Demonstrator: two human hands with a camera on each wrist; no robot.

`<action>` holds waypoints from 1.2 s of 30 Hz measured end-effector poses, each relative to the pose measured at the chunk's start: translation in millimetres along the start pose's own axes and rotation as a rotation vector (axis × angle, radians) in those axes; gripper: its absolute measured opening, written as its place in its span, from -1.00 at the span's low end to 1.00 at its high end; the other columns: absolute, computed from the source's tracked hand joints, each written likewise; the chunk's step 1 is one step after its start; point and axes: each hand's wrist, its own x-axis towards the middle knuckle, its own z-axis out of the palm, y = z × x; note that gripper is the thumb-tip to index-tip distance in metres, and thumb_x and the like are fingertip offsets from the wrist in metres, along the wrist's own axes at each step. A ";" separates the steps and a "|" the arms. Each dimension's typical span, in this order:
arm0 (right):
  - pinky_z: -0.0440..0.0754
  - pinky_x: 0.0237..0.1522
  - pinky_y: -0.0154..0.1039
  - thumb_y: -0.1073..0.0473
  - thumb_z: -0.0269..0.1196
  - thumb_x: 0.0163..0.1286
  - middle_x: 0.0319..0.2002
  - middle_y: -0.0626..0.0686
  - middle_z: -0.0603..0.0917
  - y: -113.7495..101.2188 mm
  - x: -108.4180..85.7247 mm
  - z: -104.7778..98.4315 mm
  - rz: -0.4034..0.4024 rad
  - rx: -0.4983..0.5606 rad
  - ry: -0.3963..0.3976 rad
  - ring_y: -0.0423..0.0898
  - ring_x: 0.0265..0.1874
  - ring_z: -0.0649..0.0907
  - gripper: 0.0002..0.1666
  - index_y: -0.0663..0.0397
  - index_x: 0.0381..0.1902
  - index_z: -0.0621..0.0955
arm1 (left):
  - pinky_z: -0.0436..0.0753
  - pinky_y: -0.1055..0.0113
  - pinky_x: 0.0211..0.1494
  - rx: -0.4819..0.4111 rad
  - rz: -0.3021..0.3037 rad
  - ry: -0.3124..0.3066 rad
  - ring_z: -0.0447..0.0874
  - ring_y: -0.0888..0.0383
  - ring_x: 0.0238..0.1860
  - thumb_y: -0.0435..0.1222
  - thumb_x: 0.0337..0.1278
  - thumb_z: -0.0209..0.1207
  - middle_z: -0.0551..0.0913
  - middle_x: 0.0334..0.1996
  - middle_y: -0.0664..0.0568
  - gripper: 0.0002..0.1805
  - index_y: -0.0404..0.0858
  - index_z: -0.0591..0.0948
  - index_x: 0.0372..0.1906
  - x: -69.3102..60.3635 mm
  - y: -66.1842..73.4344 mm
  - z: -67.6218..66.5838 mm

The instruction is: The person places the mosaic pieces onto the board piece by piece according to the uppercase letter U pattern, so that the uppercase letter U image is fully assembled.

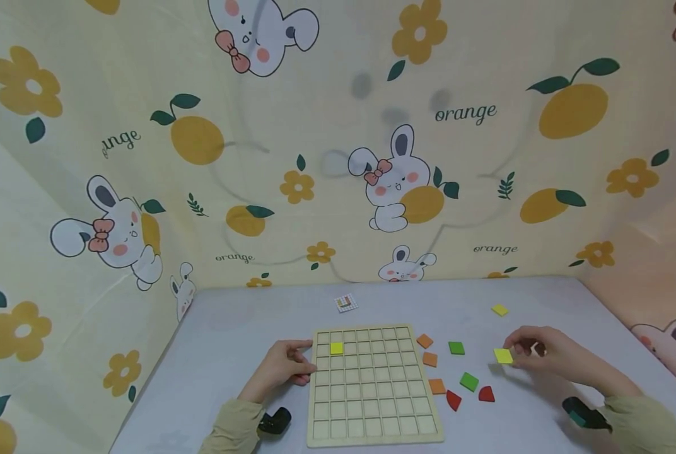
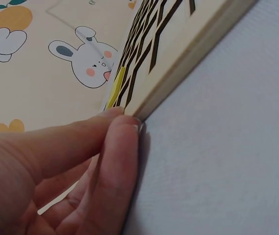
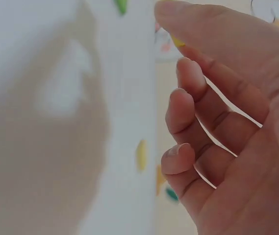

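Observation:
My right hand (image 1: 533, 353) pinches a yellow square tile (image 1: 503, 356) between thumb and fingers, held just above the table at the right. In the right wrist view only a sliver of that yellow tile (image 3: 177, 40) shows behind the thumb, and the other fingers are bent. My left hand (image 1: 287, 364) holds the left edge of a pale wooden grid board (image 1: 374, 392), thumb and index finger at its rim in the left wrist view. Another yellow square (image 1: 337, 348) lies in a cell near the board's top left.
Right of the board lie several orange tiles (image 1: 430, 359), two green squares (image 1: 456, 348) and two red quarter-round pieces (image 1: 487, 394). Farther back is another yellow tile (image 1: 500, 310). A small printed pattern card (image 1: 346, 303) lies behind the board. A patterned cloth (image 1: 292, 239) hangs behind the table.

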 end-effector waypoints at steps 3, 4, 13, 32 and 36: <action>0.44 -0.46 -0.37 0.11 0.40 0.19 -0.41 -0.14 0.52 -17.2 13.8 2.8 -0.029 -0.019 0.019 -0.22 -0.40 0.47 -0.73 0.01 -0.18 0.61 | 0.72 0.28 -0.46 0.001 -0.001 -0.001 0.65 0.16 -0.57 -0.47 -0.07 0.39 0.63 -0.47 -0.08 -0.29 -0.43 0.41 0.28 0.8 -1.2 0.0; 0.44 -0.45 -0.37 0.11 0.40 0.19 -0.40 -0.14 0.52 -21.9 18.3 4.3 -0.046 -0.022 0.023 -0.22 -0.39 0.47 -0.73 -0.01 -0.18 0.61 | 0.72 0.28 -0.46 0.000 -0.002 0.000 0.65 0.16 -0.57 -0.47 -0.07 0.39 0.63 -0.47 -0.08 -0.29 -0.43 0.41 0.28 1.0 -1.5 0.0; 0.47 -0.38 -0.30 0.10 0.43 0.15 -0.38 -0.08 0.53 -62.1 61.6 27.9 -0.099 -0.001 0.006 -0.14 -0.34 0.49 -0.71 -0.10 -0.17 0.61 | 0.72 0.28 -0.45 -0.003 0.006 0.004 0.65 0.16 -0.58 -0.44 -0.08 0.40 0.62 -0.46 -0.08 -0.28 -0.42 0.42 0.27 0.0 -2.2 0.5; 0.51 -0.46 -0.35 0.21 0.42 0.16 -0.47 -0.07 0.52 -127.8 134.5 125.6 -0.289 0.168 -0.035 -0.18 -0.45 0.51 -0.78 0.08 -0.25 0.63 | 0.72 0.26 -0.46 -0.028 0.023 0.008 0.65 0.16 -0.59 -0.47 -0.07 0.39 0.64 -0.46 -0.09 -0.28 -0.47 0.39 0.27 -5.9 -2.7 3.4; 0.53 -0.46 -0.35 0.24 0.43 0.14 -0.47 -0.08 0.53 -142.2 141.3 146.6 -0.281 0.163 -0.045 -0.18 -0.48 0.51 -0.78 0.11 -0.27 0.63 | 0.72 0.26 -0.45 -0.033 0.023 0.010 0.65 0.16 -0.58 -0.47 -0.07 0.38 0.64 -0.46 -0.09 -0.28 -0.46 0.39 0.28 -5.1 -4.1 4.3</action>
